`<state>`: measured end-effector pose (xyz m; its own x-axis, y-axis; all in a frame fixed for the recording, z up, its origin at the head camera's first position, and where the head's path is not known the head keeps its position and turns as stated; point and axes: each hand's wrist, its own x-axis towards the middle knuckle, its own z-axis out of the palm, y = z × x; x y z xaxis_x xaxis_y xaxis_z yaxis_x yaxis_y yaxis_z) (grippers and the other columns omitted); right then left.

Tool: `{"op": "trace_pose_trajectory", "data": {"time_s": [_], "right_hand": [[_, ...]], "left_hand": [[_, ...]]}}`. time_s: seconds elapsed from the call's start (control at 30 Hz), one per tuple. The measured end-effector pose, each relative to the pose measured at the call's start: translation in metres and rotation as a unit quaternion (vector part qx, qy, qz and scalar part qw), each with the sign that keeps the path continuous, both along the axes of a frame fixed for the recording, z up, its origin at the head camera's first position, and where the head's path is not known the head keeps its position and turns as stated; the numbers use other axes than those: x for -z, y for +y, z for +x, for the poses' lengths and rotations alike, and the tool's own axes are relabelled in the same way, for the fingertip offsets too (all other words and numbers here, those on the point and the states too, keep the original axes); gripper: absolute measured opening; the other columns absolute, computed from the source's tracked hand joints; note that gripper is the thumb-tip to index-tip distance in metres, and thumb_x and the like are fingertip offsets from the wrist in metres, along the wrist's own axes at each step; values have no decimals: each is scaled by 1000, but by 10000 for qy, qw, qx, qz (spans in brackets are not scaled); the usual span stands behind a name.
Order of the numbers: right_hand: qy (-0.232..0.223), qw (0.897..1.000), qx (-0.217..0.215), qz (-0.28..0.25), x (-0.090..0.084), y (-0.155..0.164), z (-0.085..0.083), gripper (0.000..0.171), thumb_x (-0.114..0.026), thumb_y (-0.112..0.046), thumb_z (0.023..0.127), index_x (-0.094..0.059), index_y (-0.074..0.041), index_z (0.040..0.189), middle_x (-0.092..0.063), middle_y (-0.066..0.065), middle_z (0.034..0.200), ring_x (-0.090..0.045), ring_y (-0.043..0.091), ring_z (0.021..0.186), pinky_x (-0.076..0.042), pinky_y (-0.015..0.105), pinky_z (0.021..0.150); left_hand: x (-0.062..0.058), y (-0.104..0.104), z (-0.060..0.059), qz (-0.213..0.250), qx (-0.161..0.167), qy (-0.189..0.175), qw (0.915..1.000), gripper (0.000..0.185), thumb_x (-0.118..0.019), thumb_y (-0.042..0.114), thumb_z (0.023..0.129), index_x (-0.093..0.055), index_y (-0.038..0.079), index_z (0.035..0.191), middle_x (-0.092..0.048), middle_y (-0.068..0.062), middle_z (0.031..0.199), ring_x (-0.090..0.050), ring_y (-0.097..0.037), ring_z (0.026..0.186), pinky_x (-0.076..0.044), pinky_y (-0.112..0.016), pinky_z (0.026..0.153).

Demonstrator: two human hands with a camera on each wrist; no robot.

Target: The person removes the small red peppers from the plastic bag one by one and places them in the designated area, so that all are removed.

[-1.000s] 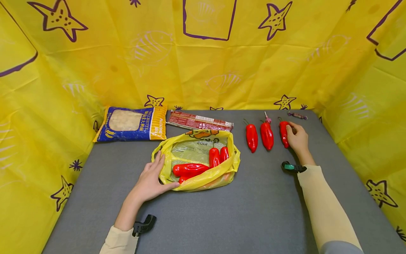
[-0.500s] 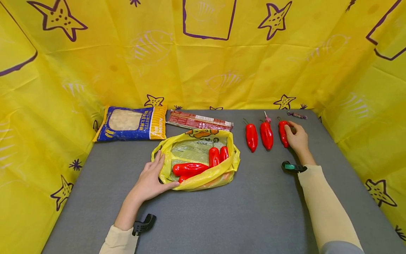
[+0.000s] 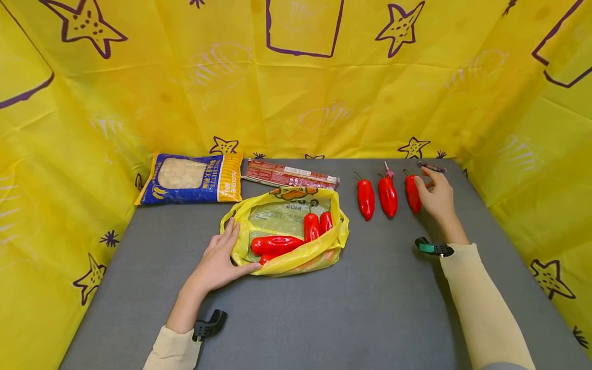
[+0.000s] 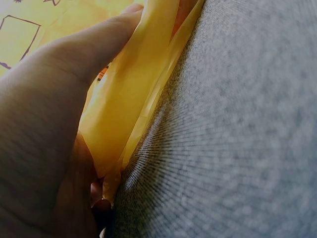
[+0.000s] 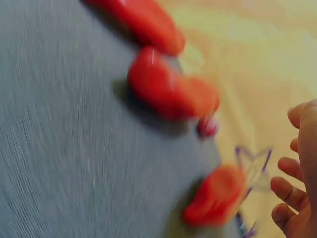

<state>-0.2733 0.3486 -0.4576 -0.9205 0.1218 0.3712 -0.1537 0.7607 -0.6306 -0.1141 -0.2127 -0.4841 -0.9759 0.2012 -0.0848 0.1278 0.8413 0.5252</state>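
Left hand on bag rim; right hand beside the outermost pepper.

The left hand (image 3: 217, 264) pinches the near-left rim of the yellow bag (image 3: 296, 259) at mid-desk; the bag holds several red peppers (image 3: 276, 245). The right hand (image 3: 437, 198), grip loosely open and holding nothing, sits near the far-right corner beside the rightmost loose pepper (image 3: 412, 193); contact is unclear, the wrist view being blurred. Risk: the rounded pepper may roll if nudged, and the limp rim may sag shut.
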Motion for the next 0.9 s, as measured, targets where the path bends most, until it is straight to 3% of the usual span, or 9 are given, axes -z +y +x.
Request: {"op": "trace_pose_trajectory", "data": {"time_s": [0.27, 0.5, 0.7, 0.9], "right_hand": [[681, 9947, -768, -34, -36, -50, 15, 45, -67, -16, 104, -62, 1, 145, -63, 24, 139, -60, 42, 102, -39, 34, 83], [996, 9822, -1590, -78, -39, -96, 24, 45, -73, -10, 99, -66, -2, 143, -65, 23, 135, -57, 32, 90, -37, 27, 71], [954, 9704, -2208, -213, -44, -138, 30, 47, -75, -11, 98, -66, -4, 143, -64, 19, 138, -58, 33, 87, -38, 25, 69], [900, 9560, -2780, -248, -53, -179, 29, 48, -75, -13, 99, -64, -6, 145, -63, 16, 140, -56, 25, 86, -40, 29, 65]], "left_hand": [[0, 1, -2, 20, -4, -16, 10000, 129, -73, 78, 83, -14, 4, 170, -1, -12, 179, -31, -44, 146, -34, -70, 114], [1, 0, -1, -6, -6, -18, 10000, 128, -75, 76, 82, -15, 4, 170, -2, -13, 179, -31, -44, 147, -34, -69, 115], [0, 1, 1, 0, -7, -4, 10000, 128, -75, 76, 83, -15, 4, 170, -3, -14, 179, -31, -45, 147, -34, -70, 114], [-1, 1, 3, -12, 13, 34, 10000, 127, -74, 76, 83, -16, 4, 170, -4, -14, 179, -32, -45, 146, -34, -69, 115]]}}
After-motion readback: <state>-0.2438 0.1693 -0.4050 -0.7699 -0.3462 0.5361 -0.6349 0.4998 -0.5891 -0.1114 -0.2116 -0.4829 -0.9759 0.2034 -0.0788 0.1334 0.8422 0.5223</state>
